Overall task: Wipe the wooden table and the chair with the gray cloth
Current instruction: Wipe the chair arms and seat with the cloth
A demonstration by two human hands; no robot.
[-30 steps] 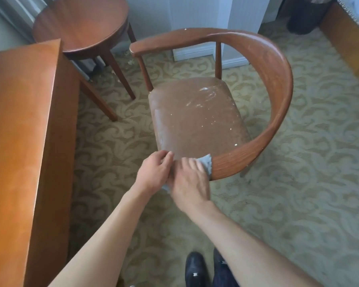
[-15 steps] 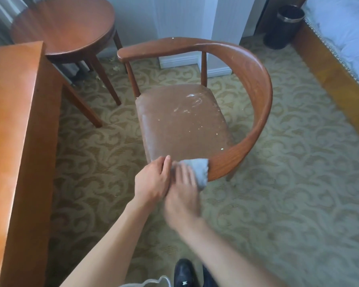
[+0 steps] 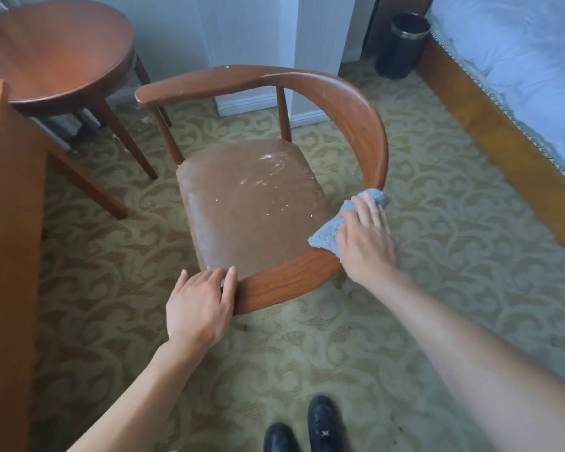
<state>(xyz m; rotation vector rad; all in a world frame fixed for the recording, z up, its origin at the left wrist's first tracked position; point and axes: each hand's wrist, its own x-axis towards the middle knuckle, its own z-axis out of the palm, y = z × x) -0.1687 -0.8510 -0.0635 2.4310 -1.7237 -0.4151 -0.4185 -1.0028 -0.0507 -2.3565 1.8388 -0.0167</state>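
Note:
A wooden chair point(image 3: 366, 125) with a curved armrest rail and a brown padded seat, flecked with white specks, stands on the carpet in front of me. My right hand point(image 3: 367, 241) presses the gray cloth point(image 3: 328, 234) flat onto the rail's right side, fingers spread over the cloth. My left hand point(image 3: 199, 308) grips the near end of the rail. The long wooden table point(image 3: 7, 223) runs down the left edge of the view.
A round wooden side table point(image 3: 56, 50) stands behind the chair at the upper left. A bed point(image 3: 519, 76) with a wooden frame lies along the right. A black waste bin point(image 3: 402, 45) sits by the far wall. My black shoes point(image 3: 307, 429) are at the bottom.
My right hand has slid the cloth along the rail, from its near end beside my left hand up toward the right side. My left hand stays at the near end.

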